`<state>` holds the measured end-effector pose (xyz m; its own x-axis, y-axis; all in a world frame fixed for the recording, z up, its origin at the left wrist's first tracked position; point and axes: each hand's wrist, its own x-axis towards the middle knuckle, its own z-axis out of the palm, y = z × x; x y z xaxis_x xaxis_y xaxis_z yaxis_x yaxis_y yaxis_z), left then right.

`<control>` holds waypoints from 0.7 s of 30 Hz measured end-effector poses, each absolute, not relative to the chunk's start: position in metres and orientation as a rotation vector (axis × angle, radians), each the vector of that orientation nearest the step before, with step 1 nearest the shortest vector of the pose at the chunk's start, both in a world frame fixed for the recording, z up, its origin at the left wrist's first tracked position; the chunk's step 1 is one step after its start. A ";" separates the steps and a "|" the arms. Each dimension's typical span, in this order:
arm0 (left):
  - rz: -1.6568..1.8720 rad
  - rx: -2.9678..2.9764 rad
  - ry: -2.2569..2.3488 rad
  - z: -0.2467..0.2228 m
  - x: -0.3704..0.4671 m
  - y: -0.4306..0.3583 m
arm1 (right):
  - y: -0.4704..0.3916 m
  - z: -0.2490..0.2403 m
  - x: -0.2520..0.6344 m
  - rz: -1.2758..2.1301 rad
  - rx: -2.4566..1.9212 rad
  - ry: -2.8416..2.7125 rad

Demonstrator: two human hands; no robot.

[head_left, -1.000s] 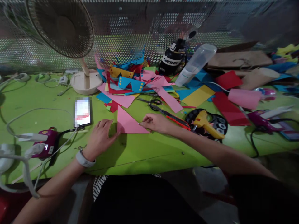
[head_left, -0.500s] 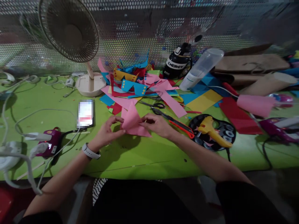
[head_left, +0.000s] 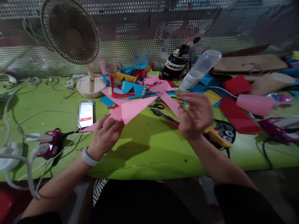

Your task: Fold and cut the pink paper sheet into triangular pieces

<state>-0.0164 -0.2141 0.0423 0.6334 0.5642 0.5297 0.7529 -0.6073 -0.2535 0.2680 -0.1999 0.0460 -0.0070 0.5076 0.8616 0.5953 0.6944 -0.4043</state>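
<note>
A long sheet of pink paper with a pointed right end stretches above the green table. My left hand is closed over its lower left part, fingers curled on the paper. Clear of the sheet, my right hand is raised on the right with thumb and fingers apart, and nothing shows in it. Below that hand, a yellow glue gun lies on a black palette-shaped mat, partly covered by the hand. Scissors and a black-and-orange cutter lie between the two hands.
Blue paper glasses and coloured scraps are piled at the back. A fan and a phone stand left of the pile. White cables run to a purple power block. A black bottle and clear bottle are behind.
The folded pink paper is now spread out into a long point. My right hand has let go of it and moved right, over the glue gun. My left hand has turned palm down.
</note>
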 end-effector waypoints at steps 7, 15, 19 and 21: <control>-0.347 -2.539 -0.947 0.014 0.008 -0.220 | -0.230 0.020 0.225 -0.328 -0.689 -2.641; -0.207 -2.729 -0.985 0.002 -0.019 -0.226 | -0.220 -0.029 0.229 -0.413 -0.659 -2.639; -0.344 -2.821 -0.977 -0.002 -0.030 -0.230 | -0.221 -0.027 0.226 -0.403 -0.701 -2.630; -0.420 -2.860 -1.015 -0.004 -0.031 -0.231 | -0.220 -0.029 0.223 -0.329 -0.736 -2.617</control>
